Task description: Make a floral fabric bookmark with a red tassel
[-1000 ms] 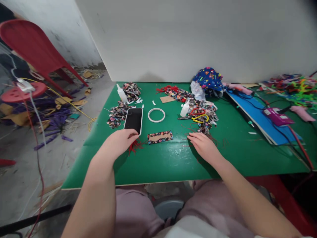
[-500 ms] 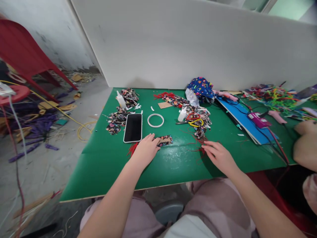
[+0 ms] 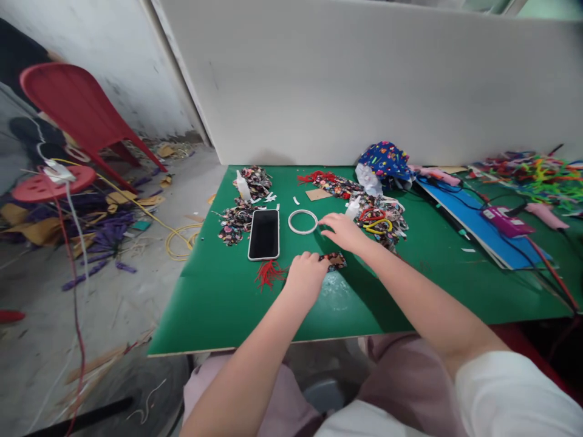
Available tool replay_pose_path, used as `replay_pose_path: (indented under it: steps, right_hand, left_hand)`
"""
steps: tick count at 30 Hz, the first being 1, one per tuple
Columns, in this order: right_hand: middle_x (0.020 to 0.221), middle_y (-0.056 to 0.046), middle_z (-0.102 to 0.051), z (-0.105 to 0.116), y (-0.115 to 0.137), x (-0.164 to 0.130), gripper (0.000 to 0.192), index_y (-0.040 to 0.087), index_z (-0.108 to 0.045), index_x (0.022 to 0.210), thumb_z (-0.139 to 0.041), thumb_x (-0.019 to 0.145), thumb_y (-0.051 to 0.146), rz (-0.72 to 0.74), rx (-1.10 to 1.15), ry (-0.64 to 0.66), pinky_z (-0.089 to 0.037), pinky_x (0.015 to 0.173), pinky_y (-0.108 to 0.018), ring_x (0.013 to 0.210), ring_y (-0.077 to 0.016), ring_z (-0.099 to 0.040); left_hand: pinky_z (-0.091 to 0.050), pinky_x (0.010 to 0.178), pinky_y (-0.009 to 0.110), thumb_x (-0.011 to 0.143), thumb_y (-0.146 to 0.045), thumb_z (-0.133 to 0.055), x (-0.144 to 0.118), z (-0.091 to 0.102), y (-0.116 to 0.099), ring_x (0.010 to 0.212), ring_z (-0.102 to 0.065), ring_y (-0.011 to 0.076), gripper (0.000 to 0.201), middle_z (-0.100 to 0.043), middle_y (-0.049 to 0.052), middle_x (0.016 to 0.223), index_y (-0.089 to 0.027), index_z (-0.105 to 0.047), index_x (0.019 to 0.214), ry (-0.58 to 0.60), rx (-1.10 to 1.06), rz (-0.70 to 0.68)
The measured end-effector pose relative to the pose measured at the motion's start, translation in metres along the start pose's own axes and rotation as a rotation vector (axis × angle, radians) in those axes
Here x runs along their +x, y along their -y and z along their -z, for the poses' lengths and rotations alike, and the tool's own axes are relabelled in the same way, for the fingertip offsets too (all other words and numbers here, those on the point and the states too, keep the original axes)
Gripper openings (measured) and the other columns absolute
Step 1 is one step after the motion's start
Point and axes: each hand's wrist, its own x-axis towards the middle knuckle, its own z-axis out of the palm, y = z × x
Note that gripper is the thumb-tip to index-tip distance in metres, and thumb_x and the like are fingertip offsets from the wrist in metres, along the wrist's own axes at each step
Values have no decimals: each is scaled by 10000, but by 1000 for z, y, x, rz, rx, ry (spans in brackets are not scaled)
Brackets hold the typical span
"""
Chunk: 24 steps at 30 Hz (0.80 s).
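Note:
My left hand (image 3: 307,276) is closed over a narrow strip of black floral fabric (image 3: 337,261) with a brown patch on top, holding it against the table. A red thread tassel (image 3: 269,273) lies to the left of that hand, a thin thread running under the fingers. My right hand (image 3: 344,232) is open, fingers apart, just right of a white tape ring (image 3: 290,222) and not visibly holding anything. Beyond this hand are scissors with red and yellow handles (image 3: 379,226) and a white squeeze bottle (image 3: 353,207), partly hidden by the hand.
A phone (image 3: 265,235) lies left of the ring, beside floral fabric pieces (image 3: 237,223) and another white bottle (image 3: 243,187). At the back are a brown card (image 3: 318,194) and a blue patterned cloth (image 3: 386,162). Rightward lie a blue folder (image 3: 483,233) and pink glue guns (image 3: 546,215).
My right hand has left the red threads on the right and reached leftward to the ring. My left hand stays on the floral strip. The view has turned left.

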Motion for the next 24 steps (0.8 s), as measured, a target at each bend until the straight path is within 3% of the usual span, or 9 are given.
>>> replay_pose_path:
  steps: [2, 5, 9, 14, 16, 17, 21, 24]
  right_hand:
    - [1108, -99, -591, -10, 8, 18, 303, 198, -623, 1064, -619, 762, 171, 7, 14, 12, -404, 903, -389, 1034, -221, -513]
    - [1077, -111, -597, -11, 14, 29, 145, 175, -674, 878, -609, 755, 134, -1, 55, 18, -376, 929, -411, 1072, -242, -482]
    - [936, -83, -637, 8, 19, 25, 52, 170, -632, 739, -596, 760, 139, -38, 151, -4, -385, 910, -390, 987, -220, -523]
    - [760, -27, -632, 40, 31, 5, 133, 171, -538, 883, -422, 873, 234, -131, 323, -90, -468, 718, -319, 722, -150, -577]
    - [685, 0, -599, 50, 39, -5, 166, 169, -518, 892, -387, 891, 271, -139, 425, -98, -476, 665, -279, 646, -124, -567]
    - [654, 9, -579, 55, 43, -10, 171, 167, -522, 880, -409, 884, 295, -163, 598, -97, -475, 650, -274, 616, -119, -554]
    - [630, 16, -559, 66, 61, -26, 191, 172, -559, 864, -518, 838, 356, -218, 1005, 23, -469, 678, -278, 620, -116, -544]
    - [688, 5, -573, 67, 71, -33, 183, 174, -579, 870, -535, 838, 349, -173, 1085, 96, -458, 714, -282, 678, -118, -549]
  left_hand:
    - [-468, 726, 388, 866, -160, -419, 1, -7, -2, 910, -579, 275, 252, -629, 153, 988, -140, -607, 1032, -18, -11, -8]
    - [-463, 786, 365, 854, -312, -495, -1, -13, 10, 962, -569, 252, 275, -607, 130, 1071, -184, -581, 1082, -51, -48, -31]
    - [-418, 907, 383, 852, -348, -500, -7, -8, 39, 1077, -532, 249, 345, -572, 132, 1179, -185, -554, 1151, -117, -75, 11]
    - [-373, 981, 442, 739, -407, -641, -16, -13, 44, 1190, -454, 322, 452, -499, 159, 1290, -170, -589, 1121, -134, -116, -28]
    - [-346, 1015, 442, 776, -421, -595, -19, -17, 42, 1224, -428, 293, 451, -477, 137, 1318, -192, -556, 1162, -229, -191, -39]
    - [-336, 1027, 438, 802, -412, -564, -20, -17, 42, 1229, -426, 273, 434, -475, 126, 1322, -198, -538, 1180, -307, -241, -17]
    - [-401, 978, 386, 882, -348, -453, -30, -1, 49, 1172, -485, 209, 375, -533, 97, 1263, -202, -469, 1227, -687, -525, 183]
    - [-480, 848, 308, 906, -366, -390, -36, 16, 49, 1071, -555, 184, 354, -589, 78, 1192, -207, -487, 1207, -696, -813, 190]
